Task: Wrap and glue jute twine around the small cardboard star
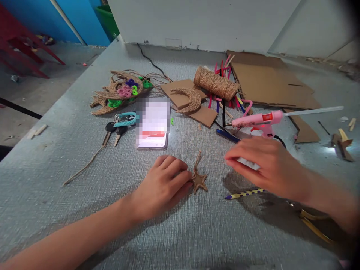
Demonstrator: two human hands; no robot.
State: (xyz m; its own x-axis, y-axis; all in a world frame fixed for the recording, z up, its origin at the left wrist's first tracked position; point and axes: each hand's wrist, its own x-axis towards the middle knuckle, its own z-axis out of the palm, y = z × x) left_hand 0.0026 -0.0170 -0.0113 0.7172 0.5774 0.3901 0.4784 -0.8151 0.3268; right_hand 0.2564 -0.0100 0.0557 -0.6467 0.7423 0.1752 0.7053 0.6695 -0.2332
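My left hand (165,183) pinches the left side of a small star (199,182) lying on the table. Brown twine edges the star, and a short twine tail stands out from its top. To the right, my right hand (264,165) hovers over the table, slightly blurred, its thumb and fingers a little apart with nothing visible between them. Just beyond that hand lies a pink glue gun (258,122) with a clear glue stick in its back. A yellow pencil with purple dots (244,194) is partly under my right hand.
A phone (153,127) and keys on a teal coil (112,127) lie at centre-left. Farther back are a twine-wrapped crescent with flowers (120,92), a twine roll (215,82), a twine-covered curve (191,100), pipe cleaners (223,67) and cardboard (267,78). Scissors (315,221) lie at lower right.
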